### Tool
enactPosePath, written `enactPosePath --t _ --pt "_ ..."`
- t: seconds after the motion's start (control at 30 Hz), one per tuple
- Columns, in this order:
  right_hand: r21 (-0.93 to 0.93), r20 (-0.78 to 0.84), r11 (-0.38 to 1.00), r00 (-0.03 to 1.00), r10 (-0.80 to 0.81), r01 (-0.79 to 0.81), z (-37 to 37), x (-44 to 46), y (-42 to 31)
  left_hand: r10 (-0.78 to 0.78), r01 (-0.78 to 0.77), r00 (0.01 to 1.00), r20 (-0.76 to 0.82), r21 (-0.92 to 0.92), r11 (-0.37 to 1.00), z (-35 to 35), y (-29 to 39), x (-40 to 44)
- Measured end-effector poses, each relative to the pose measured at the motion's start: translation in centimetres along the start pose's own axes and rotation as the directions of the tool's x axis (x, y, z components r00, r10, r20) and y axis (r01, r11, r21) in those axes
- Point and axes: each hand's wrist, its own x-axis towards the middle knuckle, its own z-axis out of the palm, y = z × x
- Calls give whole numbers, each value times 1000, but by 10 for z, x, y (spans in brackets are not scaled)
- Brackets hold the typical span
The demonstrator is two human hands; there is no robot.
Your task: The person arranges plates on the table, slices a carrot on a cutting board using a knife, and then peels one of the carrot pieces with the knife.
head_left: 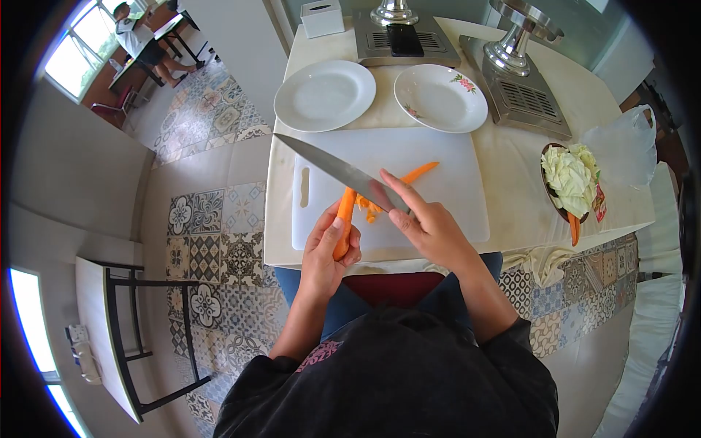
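My left hand [326,248] is closed around a carrot [344,226], which stands tilted with its top end up near the blade. In my right hand [431,223] is a large kitchen knife [332,168]; its handle is hidden by the fingers, and the forefinger lies along the blade. The blade points to the upper left and crosses just above the carrot's top. Below the knife lies a white cutting board [453,190] with a handle slot at its left. Orange carrot peelings [371,213] and another carrot piece [421,172] rest on it.
Behind the board stand a plain white plate [325,95] and a flowered plate [438,98]. Farther back are metal stands [526,95], a phone [404,40] and a tissue box [321,18]. Cabbage [569,179] and a plastic bag [624,150] are at right. Another person [142,44] stands far left.
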Motion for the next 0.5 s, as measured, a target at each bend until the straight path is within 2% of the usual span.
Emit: enactPosePath --t 0.13,0.2,0.33,0.5 --pt "-31 75 999 997 -15 17 6 -6 -15 42 -42 999 -4 24 999 5 -5 0" --pt "-71 72 997 997 -14 20 7 -6 -19 54 -55 997 51 16 998 3 -5 -1" --pt "-92 46 991 994 -97 100 10 -6 -16 94 -97 994 60 58 994 3 -6 -2" --pt "-130 33 984 992 -118 121 10 -9 -18 129 -134 990 53 115 984 6 -6 -2"
